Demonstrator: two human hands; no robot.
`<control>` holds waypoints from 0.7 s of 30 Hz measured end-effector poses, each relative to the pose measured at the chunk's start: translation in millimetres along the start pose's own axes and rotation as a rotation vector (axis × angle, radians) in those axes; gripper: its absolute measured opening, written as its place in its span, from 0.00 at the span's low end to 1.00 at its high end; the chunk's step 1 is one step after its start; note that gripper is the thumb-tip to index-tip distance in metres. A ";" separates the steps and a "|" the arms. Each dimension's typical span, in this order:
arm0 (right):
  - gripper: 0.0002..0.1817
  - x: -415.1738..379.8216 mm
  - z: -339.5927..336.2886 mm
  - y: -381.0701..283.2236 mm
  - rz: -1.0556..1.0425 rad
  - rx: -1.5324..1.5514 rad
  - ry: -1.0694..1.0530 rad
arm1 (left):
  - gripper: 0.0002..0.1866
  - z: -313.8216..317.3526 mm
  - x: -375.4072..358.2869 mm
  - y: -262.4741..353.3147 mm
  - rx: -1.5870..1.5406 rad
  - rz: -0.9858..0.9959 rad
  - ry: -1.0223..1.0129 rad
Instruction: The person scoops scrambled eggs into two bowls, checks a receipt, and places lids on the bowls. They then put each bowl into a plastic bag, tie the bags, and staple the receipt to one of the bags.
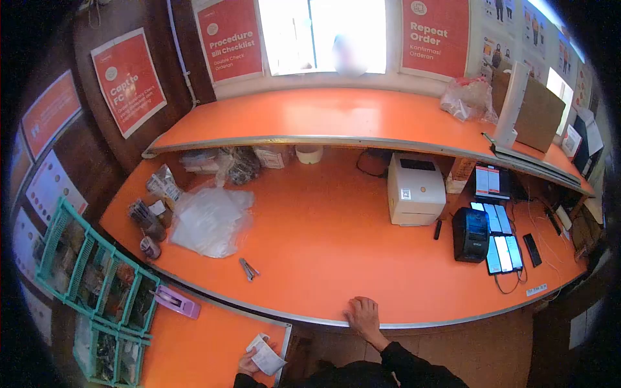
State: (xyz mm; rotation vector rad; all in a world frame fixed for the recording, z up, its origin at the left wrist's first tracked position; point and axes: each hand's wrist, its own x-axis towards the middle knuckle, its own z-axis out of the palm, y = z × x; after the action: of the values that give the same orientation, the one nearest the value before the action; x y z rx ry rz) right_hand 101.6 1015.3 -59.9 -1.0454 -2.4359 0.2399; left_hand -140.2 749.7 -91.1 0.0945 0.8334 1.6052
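While our left hand (249, 363) grips a paper slip (266, 355) at btm left, right hand (362, 315) rests flat, fingers spread, on counter (336, 239) edge; nothing else handled yet.

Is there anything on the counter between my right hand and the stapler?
Nothing visible. The right hand rests on the counter's front edge, and the stapler lies to its left with only bare orange surface between. The left hand holds a paper slip.

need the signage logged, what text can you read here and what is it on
"Procedure Bill Checklist": red poster left of the window.
"Repeat Order / Konfirmasi Orderan": red poster right of it.
"Cap... to FC...": red poster on the left wall, partly unreadable.
Slip of paper in the left hand, phone screens: too small.
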 end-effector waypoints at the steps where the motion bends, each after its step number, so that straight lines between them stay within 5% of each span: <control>1: 0.21 -0.5 1.2 0.9 -0.003 0.004 0.003 | 0.35 2.2 -0.9 0.8 0.005 -0.013 0.010; 21: 0.20 -1.1 6.5 3.5 -0.024 0.015 0.040 | 0.35 -39.4 9.2 -5.7 -0.155 -0.079 -0.087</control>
State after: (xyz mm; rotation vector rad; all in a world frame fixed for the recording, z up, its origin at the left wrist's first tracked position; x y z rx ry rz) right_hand 101.3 1017.1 -67.2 -1.0043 -2.4056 0.2266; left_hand -157.5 739.9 -126.8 0.0207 0.6358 1.5740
